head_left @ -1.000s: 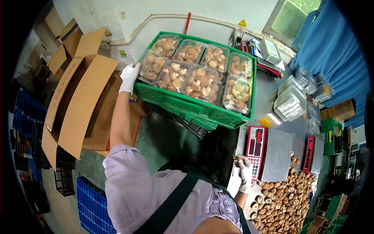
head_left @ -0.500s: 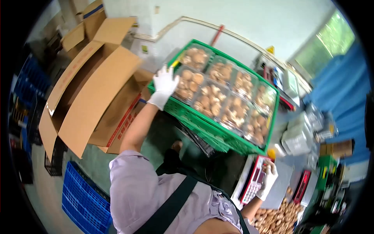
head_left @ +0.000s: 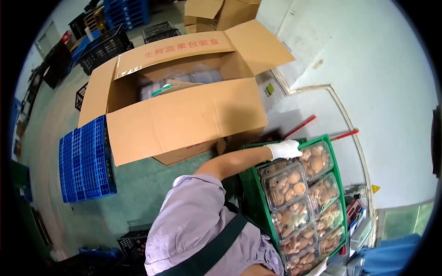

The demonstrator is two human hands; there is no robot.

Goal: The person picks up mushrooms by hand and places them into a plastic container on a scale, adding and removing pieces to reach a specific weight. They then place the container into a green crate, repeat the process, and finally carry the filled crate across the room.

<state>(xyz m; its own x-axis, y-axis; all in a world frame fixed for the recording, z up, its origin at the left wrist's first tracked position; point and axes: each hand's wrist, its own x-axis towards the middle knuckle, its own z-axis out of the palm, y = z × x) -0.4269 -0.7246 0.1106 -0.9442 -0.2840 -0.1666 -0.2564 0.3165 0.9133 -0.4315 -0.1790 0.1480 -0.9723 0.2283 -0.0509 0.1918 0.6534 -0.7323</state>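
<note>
My left hand [head_left: 284, 149], in a white glove, is at the top edge of a green crate [head_left: 263, 195], next to the clear packs; its fingertips are partly hidden and I cannot make out a grip. Clear plastic packs of brown mushrooms [head_left: 289, 187] fill the crate in two rows. Low in the view, beside the crate's lower end, only a sliver of my right hand [head_left: 318, 268] in its white glove shows, and its fingers are hidden. A large open cardboard box [head_left: 184, 119] with clear plastic containers [head_left: 202, 77] inside stands to the left of the crate.
A blue plastic pallet [head_left: 85, 161] lies left of the box. Black crates [head_left: 105, 48] and blue pallets [head_left: 125, 13] are behind. More cardboard [head_left: 221, 14] stands at the top. A white wall [head_left: 368, 92] and blue curtain [head_left: 391, 255] are on the right.
The view has swung left toward the cardboard box, whose inside now shows. The crate appears farther right and lower. My right hand has nearly left the view, and the scale is out of sight.
</note>
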